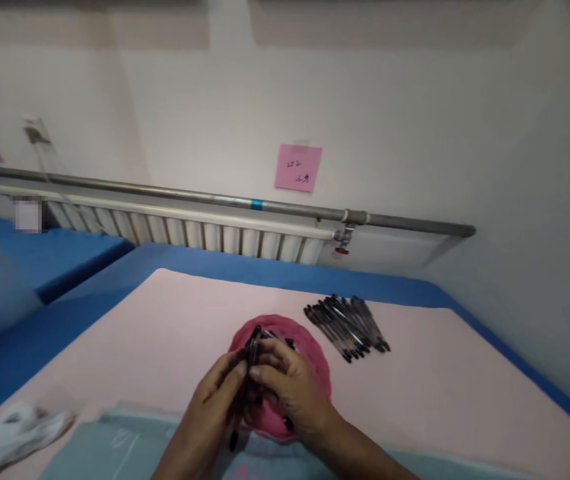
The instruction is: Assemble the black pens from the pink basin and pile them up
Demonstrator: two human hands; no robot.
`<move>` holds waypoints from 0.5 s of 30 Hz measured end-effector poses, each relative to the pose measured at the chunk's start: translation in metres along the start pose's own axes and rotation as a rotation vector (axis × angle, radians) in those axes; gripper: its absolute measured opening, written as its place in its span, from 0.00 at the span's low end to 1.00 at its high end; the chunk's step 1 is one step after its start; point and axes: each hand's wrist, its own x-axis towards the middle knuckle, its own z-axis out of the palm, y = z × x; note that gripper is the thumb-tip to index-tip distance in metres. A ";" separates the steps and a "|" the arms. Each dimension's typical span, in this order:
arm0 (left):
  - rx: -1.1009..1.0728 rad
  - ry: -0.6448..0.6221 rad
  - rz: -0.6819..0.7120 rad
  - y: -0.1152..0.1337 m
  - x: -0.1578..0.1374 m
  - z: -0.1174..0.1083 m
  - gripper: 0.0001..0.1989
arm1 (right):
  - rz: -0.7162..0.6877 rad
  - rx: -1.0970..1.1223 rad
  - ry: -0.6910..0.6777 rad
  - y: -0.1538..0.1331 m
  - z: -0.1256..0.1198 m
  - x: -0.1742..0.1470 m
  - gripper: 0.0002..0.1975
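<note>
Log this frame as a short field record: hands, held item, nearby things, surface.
left hand: grips a dark pen from the left
right hand: pinches the same pen near its top
under hands: pink round dish
beside, right: pile of black pens, untouched
surface: pink mat over a blue table cover
near left: white cloth

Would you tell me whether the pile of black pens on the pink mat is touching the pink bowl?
Apart. The head view shows a strip of bare pink mat between the pile of pens and the pink bowl.
</note>
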 end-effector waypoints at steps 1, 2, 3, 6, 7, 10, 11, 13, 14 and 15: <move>0.000 -0.028 -0.011 0.001 -0.001 0.000 0.19 | -0.054 -0.010 0.035 -0.004 -0.005 0.002 0.14; 0.000 -0.022 -0.016 0.003 -0.002 0.000 0.20 | -0.122 -0.037 0.086 -0.010 -0.013 0.003 0.14; 0.006 -0.012 -0.018 0.005 -0.003 -0.001 0.21 | -0.199 -0.092 0.151 -0.016 -0.022 0.005 0.14; 0.035 0.063 -0.022 0.010 -0.003 -0.005 0.23 | -0.485 -0.497 0.425 -0.038 -0.058 0.013 0.16; 0.045 0.086 -0.019 0.011 -0.002 -0.008 0.24 | -0.568 -0.757 0.513 -0.043 -0.072 0.017 0.16; 0.075 0.100 0.001 0.010 0.002 -0.013 0.23 | -0.545 -1.326 0.581 -0.048 -0.110 0.027 0.15; 0.082 0.098 0.009 0.009 0.003 -0.014 0.23 | -0.508 -1.448 0.585 -0.047 -0.120 0.031 0.14; 0.093 0.098 0.021 0.007 0.004 -0.015 0.22 | -0.450 -1.581 0.595 -0.041 -0.136 0.035 0.13; 0.095 0.105 0.027 0.006 0.004 -0.015 0.21 | -0.427 -1.641 0.601 -0.039 -0.141 0.037 0.13; 0.100 0.111 0.029 0.006 0.005 -0.015 0.21 | -0.412 -1.701 0.606 -0.037 -0.144 0.038 0.13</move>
